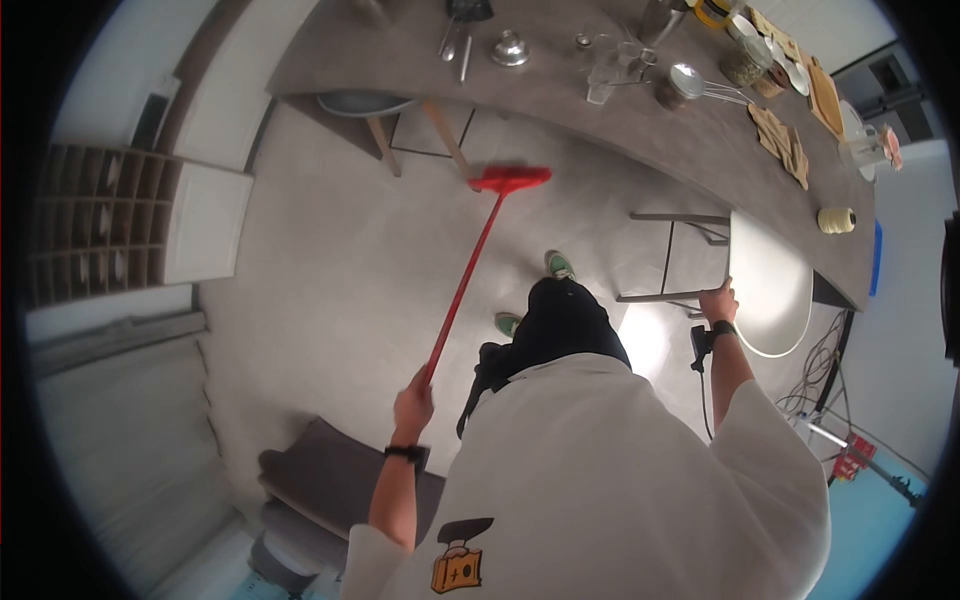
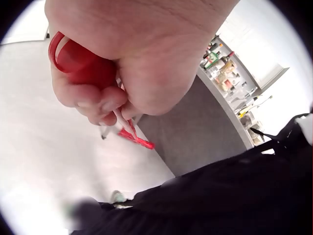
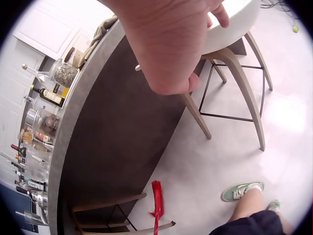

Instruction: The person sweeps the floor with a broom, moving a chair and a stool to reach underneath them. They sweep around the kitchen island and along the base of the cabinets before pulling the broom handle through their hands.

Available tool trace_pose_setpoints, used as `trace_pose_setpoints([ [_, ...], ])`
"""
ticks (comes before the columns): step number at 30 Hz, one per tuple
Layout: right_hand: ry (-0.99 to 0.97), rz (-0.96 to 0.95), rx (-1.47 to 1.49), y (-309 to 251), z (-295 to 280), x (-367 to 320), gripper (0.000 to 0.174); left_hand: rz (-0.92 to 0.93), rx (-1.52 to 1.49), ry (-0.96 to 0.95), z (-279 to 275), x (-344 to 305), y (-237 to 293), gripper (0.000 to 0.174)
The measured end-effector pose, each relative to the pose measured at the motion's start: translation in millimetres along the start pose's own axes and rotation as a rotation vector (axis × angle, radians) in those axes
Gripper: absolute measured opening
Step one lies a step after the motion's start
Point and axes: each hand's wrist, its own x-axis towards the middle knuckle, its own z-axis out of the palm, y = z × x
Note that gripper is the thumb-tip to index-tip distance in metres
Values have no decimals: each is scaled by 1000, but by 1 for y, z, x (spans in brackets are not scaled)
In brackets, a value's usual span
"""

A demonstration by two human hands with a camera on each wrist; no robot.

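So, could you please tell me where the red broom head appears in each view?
Head: red broom head, upper centre, near a stool leg.
Left wrist: red broom head, just below and left of centre.
Right wrist: red broom head, bottom centre.
Shared landmark: the grey counter.

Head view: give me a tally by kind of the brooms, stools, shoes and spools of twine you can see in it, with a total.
Broom: 1, in the left hand
Stools: 2, white stool and grey stool
Shoes: 2, left shoe and right shoe
Spool of twine: 1
Total: 6
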Motion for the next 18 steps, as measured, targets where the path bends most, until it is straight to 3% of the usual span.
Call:
trace_pose_setpoints([
  [1,6,-27,2,1,-1,0,91,7,-18,-9,-1,31,19,45],
  [2,27,-39,11,0,-3,-3,89,144,-124,85,14,65,24,44],
  [6,19,-17,63,7,1,5,87,122,114,23,6,187,120,41],
  [8,34,-89,93,9,-4,2,85,236,102,102,18,245,143,41],
  [11,50,-74,56,9,-2,2,85,276,72,76,25,303,188,41],
  [13,61,-53,68,5,-4,1,84,-132,-156,-284,5,305,242,43],
  [15,32,-44,76,2,-10,-3,83,-66,-117,-262,33,319,225,44],
  [17,6,-45,94,-4,-16,-5,83,125,64,-113,53,318,203,44],
  [18,16,-24,75,-7,-14,-6,84,113,56,-108,63,315,185,44],
])
